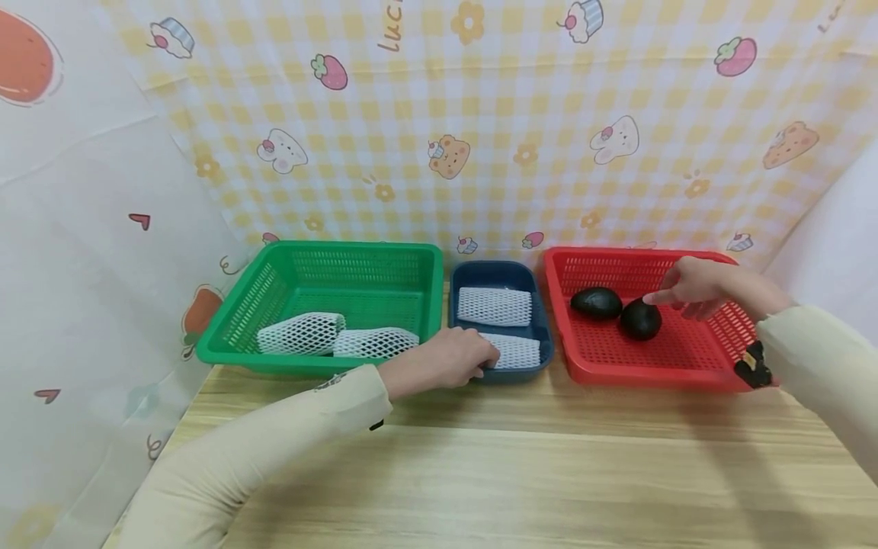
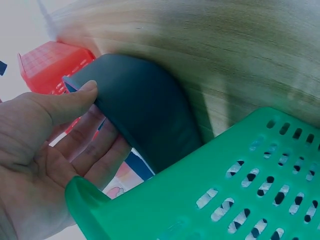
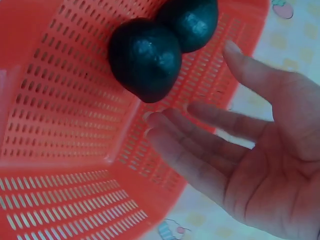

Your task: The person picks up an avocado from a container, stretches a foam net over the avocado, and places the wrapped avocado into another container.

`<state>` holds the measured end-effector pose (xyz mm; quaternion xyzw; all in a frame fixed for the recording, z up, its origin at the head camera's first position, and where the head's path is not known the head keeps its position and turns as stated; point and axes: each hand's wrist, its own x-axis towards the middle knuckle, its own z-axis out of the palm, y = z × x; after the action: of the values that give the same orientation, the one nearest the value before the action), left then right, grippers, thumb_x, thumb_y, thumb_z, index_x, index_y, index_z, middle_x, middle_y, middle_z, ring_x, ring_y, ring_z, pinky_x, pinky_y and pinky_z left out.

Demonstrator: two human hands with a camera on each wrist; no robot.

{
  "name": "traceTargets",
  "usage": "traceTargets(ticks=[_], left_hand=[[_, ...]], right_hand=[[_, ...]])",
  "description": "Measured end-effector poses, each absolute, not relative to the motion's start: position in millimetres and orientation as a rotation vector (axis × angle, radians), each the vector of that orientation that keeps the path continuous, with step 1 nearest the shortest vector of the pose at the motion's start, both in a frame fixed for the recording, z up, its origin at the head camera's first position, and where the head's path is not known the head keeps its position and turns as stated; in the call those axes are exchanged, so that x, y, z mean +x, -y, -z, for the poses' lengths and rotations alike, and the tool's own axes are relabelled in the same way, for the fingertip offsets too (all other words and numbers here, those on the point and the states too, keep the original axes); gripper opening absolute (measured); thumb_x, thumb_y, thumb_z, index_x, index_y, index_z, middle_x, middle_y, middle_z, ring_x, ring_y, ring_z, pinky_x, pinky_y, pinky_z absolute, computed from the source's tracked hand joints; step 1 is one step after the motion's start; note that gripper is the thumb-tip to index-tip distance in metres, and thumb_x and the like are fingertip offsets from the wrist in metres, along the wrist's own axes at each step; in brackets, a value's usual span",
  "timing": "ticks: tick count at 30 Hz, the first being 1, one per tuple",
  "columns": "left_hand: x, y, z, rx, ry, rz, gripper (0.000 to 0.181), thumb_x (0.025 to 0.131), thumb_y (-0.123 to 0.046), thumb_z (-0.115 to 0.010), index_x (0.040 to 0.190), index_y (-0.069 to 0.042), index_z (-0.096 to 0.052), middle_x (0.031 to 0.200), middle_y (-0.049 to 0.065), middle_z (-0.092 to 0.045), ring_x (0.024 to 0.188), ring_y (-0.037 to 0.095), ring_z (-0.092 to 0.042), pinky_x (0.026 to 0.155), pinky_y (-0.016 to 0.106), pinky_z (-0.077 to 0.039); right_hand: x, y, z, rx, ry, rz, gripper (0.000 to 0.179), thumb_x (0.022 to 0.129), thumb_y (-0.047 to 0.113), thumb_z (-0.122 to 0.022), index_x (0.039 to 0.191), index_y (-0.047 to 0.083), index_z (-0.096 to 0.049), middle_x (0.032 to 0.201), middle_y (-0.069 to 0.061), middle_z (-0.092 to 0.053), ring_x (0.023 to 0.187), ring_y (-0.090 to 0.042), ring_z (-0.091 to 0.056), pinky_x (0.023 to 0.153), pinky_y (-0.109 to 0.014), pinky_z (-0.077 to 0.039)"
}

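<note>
Left hand (image 1: 449, 358) is resting at the blue tray (image 2: 145, 105), right hand (image 1: 693, 286) is hovering over the red basket (image 1: 658, 377).
At the tray's near left corner, the left thumb is lying along the rim, with the fingers bending inside it beside the near foam net (image 1: 516, 351); whether they are gripping anything cannot be told. A far foam net (image 1: 495, 306) is lying toward the tray's far edge. The right thumb and fingers are spreading apart, holding nothing, close to the round black fruit (image 1: 640, 320) in the middle of the red basket; the longer black fruit (image 1: 595, 303) is sitting against it, nearer the left edge. The green basket (image 1: 434, 297) is standing at the left along the worktop's (image 1: 514, 465) far edge, two netted bundles (image 1: 302, 334) lying by its near edge.
</note>
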<state>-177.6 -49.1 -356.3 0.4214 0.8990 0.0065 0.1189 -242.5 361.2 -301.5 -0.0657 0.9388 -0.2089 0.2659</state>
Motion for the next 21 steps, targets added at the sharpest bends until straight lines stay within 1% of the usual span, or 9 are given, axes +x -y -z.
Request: traceTargets(ticks=[2, 3, 5, 7, 9, 10, 13, 16, 21], left_hand=[[-177.5, 49.5, 356.2, 1.231, -2.627, -0.021, 0.005, 0.096, -0.017, -0.073, 0.101, -0.018, -0.073, 0.083, -0.007, -0.06, 0.072, 0.013, -0.056, 0.061, 0.024, -0.047], [-177.4, 49.8, 356.3, 1.23, -2.626, -0.022, 0.005, 0.096, -0.017, -0.073, 0.101, -0.018, -0.073, 0.083, -0.007, -0.061, 0.072, 0.013, -0.056, 0.061, 0.023, -0.047], [-177.6, 50.1, 356.5, 1.23, -2.624, -0.022, 0.006, 0.096, -0.017, -0.073, 0.102, -0.018, -0.073, 0.083, -0.007, -0.061, 0.072, 0.013, -0.056, 0.061, 0.023, -0.047], [-177.8, 50.4, 356.6, 1.228, -2.625, -0.023, 0.006, 0.096, -0.017, -0.073, 0.102, -0.018, -0.073, 0.083, -0.007, -0.061, 0.072, 0.013, -0.056, 0.061, 0.023, -0.047], [-177.9, 50.8, 356.5, 1.227, -2.625, -0.026, 0.005, 0.096, -0.017, -0.073, 0.101, -0.018, -0.073, 0.083, -0.007, -0.061, 0.072, 0.013, -0.056, 0.061, 0.023, -0.047], [-178.0, 51.0, 356.6, 1.229, -2.626, -0.026, 0.005, 0.096, -0.017, -0.073, 0.101, -0.018, -0.073, 0.083, -0.007, -0.061, 0.072, 0.013, -0.056, 0.061, 0.023, -0.047], [-177.9, 51.5, 356.6, 1.237, -2.629, -0.031, 0.004, 0.096, -0.016, -0.073, 0.099, -0.018, -0.073, 0.082, -0.007, -0.06, 0.071, 0.013, -0.056, 0.06, 0.023, -0.047], [-177.5, 51.6, 356.4, 1.249, -2.63, -0.034, 0.004, 0.096, -0.015, -0.073, 0.099, -0.018, -0.073, 0.081, -0.008, -0.06, 0.071, 0.013, -0.055, 0.06, 0.023, -0.047], [-177.1, 50.6, 355.7, 1.248, -2.627, -0.031, 0.004, 0.095, -0.015, -0.074, 0.099, -0.018, -0.072, 0.082, -0.008, -0.059, 0.072, 0.013, -0.055, 0.06, 0.024, -0.047]], right_hand=[[-245.8, -360.5, 304.1, -0.104, -2.531, 0.609, 0.06, 0.096, 0.041, -0.07, 0.112, -0.016, -0.06, 0.092, -0.016, -0.068, 0.076, -0.029, -0.07, 0.069, -0.044, -0.06], [-247.3, -359.8, 305.5, -0.072, -2.527, 0.626, 0.057, 0.097, 0.04, -0.07, 0.106, -0.015, -0.059, 0.093, -0.017, -0.068, 0.076, -0.029, -0.071, 0.069, -0.043, -0.06], [-250.5, -357.8, 308.0, 0.005, -2.508, 0.654, 0.057, 0.096, 0.04, -0.071, 0.103, -0.014, -0.056, 0.094, -0.02, -0.067, 0.076, -0.03, -0.071, 0.069, -0.043, -0.06], [-253.3, -355.5, 309.6, 0.072, -2.477, 0.667, 0.06, 0.096, 0.041, -0.072, 0.107, -0.015, -0.053, 0.096, -0.024, -0.066, 0.077, -0.032, -0.071, 0.07, -0.043, -0.06], [-255.7, -353.5, 310.8, 0.12, -2.447, 0.664, 0.069, 0.095, 0.043, -0.072, 0.115, -0.019, -0.05, 0.099, -0.027, -0.066, 0.08, -0.034, -0.072, 0.072, -0.043, -0.06], [-256.8, -352.6, 311.6, 0.137, -2.436, 0.659, 0.076, 0.094, 0.045, -0.072, 0.123, -0.02, -0.047, 0.1, -0.029, -0.066, 0.081, -0.035, -0.072, 0.073, -0.043, -0.06], [-259.2, -350.7, 315.0, 0.177, -2.41, 0.654, 0.086, 0.092, 0.049, -0.073, 0.131, -0.021, -0.041, 0.105, -0.033, -0.065, 0.086, -0.038, -0.072, 0.076, -0.046, -0.059], [-261.4, -349.8, 320.7, 0.211, -2.392, 0.652, 0.089, 0.09, 0.051, -0.074, 0.132, -0.021, -0.04, 0.106, -0.033, -0.063, 0.087, -0.038, -0.072, 0.076, -0.046, -0.059], [-263.8, -348.8, 327.8, 0.219, -2.363, 0.633, 0.082, 0.092, 0.048, -0.073, 0.124, -0.021, -0.044, 0.101, -0.03, -0.062, 0.085, -0.035, -0.073, 0.075, -0.042, -0.059]])
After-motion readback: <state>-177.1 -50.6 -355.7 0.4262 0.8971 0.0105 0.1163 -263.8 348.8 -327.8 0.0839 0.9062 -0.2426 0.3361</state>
